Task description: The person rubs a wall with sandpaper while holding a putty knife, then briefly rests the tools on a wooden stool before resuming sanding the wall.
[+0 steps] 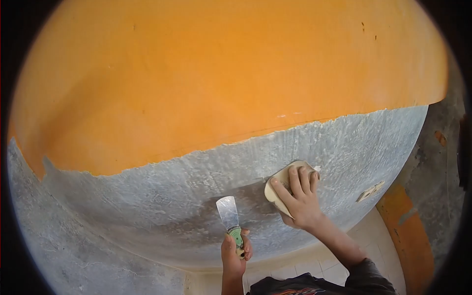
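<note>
My left hand (237,250) is closed around the green handle of a putty knife (227,212), whose metal blade points up in front of the grey wall. To the right, my right hand (301,199) presses a pale, flat, rounded pad (276,192) against the grey wall surface (216,172), fingers spread over it. What the pad is made of cannot be told. A small white bit shows at the pad's right edge. Above a ragged edge, the wall has orange paint (221,73).
A wall socket plate (370,191) is low on the right of the grey wall. Pale floor tiles (334,270) show at the bottom. Another grey wall (73,250) meets this one at the left. Beyond the right edge is a grey and orange surface (405,226).
</note>
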A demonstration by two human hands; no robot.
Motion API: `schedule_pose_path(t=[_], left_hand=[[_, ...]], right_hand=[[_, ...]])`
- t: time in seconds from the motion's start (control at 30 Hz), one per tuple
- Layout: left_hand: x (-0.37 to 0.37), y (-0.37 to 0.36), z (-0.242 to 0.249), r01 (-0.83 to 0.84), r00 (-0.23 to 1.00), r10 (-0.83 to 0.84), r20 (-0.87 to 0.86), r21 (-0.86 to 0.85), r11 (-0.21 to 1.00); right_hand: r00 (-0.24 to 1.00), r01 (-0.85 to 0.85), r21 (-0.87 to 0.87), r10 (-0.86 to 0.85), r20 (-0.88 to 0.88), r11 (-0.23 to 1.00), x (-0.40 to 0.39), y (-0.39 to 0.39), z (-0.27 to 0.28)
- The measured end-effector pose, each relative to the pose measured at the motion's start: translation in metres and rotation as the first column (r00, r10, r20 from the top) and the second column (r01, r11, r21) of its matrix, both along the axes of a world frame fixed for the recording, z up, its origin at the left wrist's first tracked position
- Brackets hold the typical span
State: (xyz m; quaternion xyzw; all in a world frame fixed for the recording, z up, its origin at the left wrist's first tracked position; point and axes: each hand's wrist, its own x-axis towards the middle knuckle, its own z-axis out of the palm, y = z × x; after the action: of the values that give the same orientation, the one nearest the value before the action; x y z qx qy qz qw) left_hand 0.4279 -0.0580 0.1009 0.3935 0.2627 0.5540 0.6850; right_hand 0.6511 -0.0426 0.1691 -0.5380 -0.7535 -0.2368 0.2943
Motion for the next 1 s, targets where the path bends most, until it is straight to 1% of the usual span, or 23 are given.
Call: schedule_pose_path(t=[0.07, 0.1, 0.13, 0.17, 0.2, 0.23, 0.27, 0.3, 0.33, 0.4, 0.43, 0.47, 0.53, 0.57, 0.6, 0.67, 0.7, 0.8, 0.87, 0.93, 0.97, 1.0], left_hand=[[-0.009, 0.005, 0.000, 0.023, 1.000, -0.023, -0.003, 0.011, 1.000], [-0.014, 0.007, -0.001, 0.033, 0.999, -0.033, -0.008, 0.012, 0.999], [-0.018, 0.009, 0.000, 0.034, 0.999, -0.034, -0.002, 0.010, 0.999], [-0.022, 0.010, 0.001, 0.049, 0.999, -0.049, -0.002, 0.017, 0.999], [-0.026, 0.011, 0.002, 0.065, 0.998, -0.065, -0.004, 0.026, 0.998], [-0.029, 0.012, 0.003, 0.067, 0.998, -0.067, -0.003, 0.025, 0.997], [-0.032, 0.012, 0.004, 0.076, 0.997, -0.076, 0.001, 0.021, 0.997], [-0.037, 0.015, 0.005, 0.085, 0.996, -0.085, 0.003, 0.018, 0.996], [-0.044, 0.018, 0.005, 0.085, 0.996, -0.085, 0.002, 0.022, 0.996], [-0.055, 0.018, 0.001, 0.088, 0.995, -0.089, 0.038, 0.036, 0.995], [-0.060, 0.018, 0.001, 0.091, 0.995, -0.092, 0.041, 0.029, 0.995], [-0.065, 0.019, 0.002, 0.087, 0.996, -0.087, 0.028, 0.017, 0.996], [-0.075, 0.021, 0.003, 0.095, 0.995, -0.095, 0.008, 0.007, 0.995], [-0.080, 0.022, 0.003, 0.078, 0.997, -0.078, 0.005, 0.028, 0.997], [-0.086, 0.022, 0.002, 0.059, 0.998, -0.059, 0.002, 0.049, 0.997], [-0.103, 0.025, -0.003, 0.046, 0.999, -0.046, 0.008, 0.039, 0.998], [-0.111, 0.026, -0.006, 0.028, 0.999, -0.028, 0.015, 0.024, 0.999], [-0.125, 0.029, -0.008, 0.051, 0.999, -0.051, -0.004, 0.039, 0.998], [-0.130, 0.029, -0.006, 0.051, 0.999, -0.050, -0.019, 0.041, 0.998], [-0.136, 0.030, -0.006, 0.044, 0.999, -0.043, -0.027, 0.045, 0.998], [-0.139, 0.031, -0.007, 0.044, 0.999, -0.043, -0.031, 0.039, 0.998], [-0.141, 0.031, -0.008, 0.045, 0.998, -0.044, -0.034, 0.031, 0.998]], right_hand=[[0.964, 0.034, 0.151, 0.007, -0.265, 0.988, -0.004, 0.001, 0.018], [0.966, 0.035, 0.153, 0.005, -0.258, 0.988, -0.007, 0.007, 0.021], [0.878, -0.013, 0.278, 0.144, -0.456, 0.960, -0.012, 0.015, 0.021], [0.735, -0.030, 0.403, 0.293, -0.611, 0.915, -0.018, 0.020, 0.021], [0.832, -0.045, 0.427, 0.271, -0.485, 0.903, -0.033, 0.019, 0.028], [0.929, -0.080, 0.243, 0.160, -0.334, 0.967, -0.053, 0.010, 0.030], [0.985, -0.071, 0.050, 0.077, -0.151, 0.996, -0.069, 0.000, 0.031], [0.971, -0.073, 0.105, 0.095, -0.219, 0.992, -0.072, 0.001, 0.037], [0.971, -0.073, 0.110, 0.095, -0.219, 0.991, -0.073, 0.003, 0.046], [0.929, 0.037, 0.242, 0.055, -0.365, 0.970, -0.072, 0.006, 0.062], [0.941, 0.083, 0.241, 0.003, -0.337, 0.967, -0.084, 0.006, 0.068], [0.942, 0.089, 0.235, -0.005, -0.337, 0.968, -0.100, 0.008, 0.062], [0.993, -0.064, 0.142, 0.077, -0.088, 0.988, -0.136, 0.014, 0.038], [0.991, -0.097, 0.140, 0.108, -0.076, 0.985, -0.151, 0.015, 0.031], [0.991, -0.091, 0.140, 0.103, -0.081, 0.986, -0.153, 0.019, 0.029], [0.996, 0.014, 0.289, 0.010, -0.083, 0.957, -0.147, 0.030, 0.035], [0.987, 0.093, 0.352, -0.039, -0.158, 0.931, -0.144, 0.034, 0.040], [0.977, 0.121, 0.305, -0.059, -0.206, 0.945, -0.164, 0.041, 0.031], [1.000, 0.004, 0.163, -0.005, 0.007, 0.987, -0.179, 0.043, -0.010], [0.996, -0.088, 0.123, 0.090, -0.007, 0.988, -0.176, 0.044, -0.021], [0.996, -0.092, 0.124, 0.094, -0.004, 0.988, -0.173, 0.047, -0.011], [0.998, 0.029, 0.265, -0.012, -0.064, 0.964, -0.167, 0.051, 0.009]])
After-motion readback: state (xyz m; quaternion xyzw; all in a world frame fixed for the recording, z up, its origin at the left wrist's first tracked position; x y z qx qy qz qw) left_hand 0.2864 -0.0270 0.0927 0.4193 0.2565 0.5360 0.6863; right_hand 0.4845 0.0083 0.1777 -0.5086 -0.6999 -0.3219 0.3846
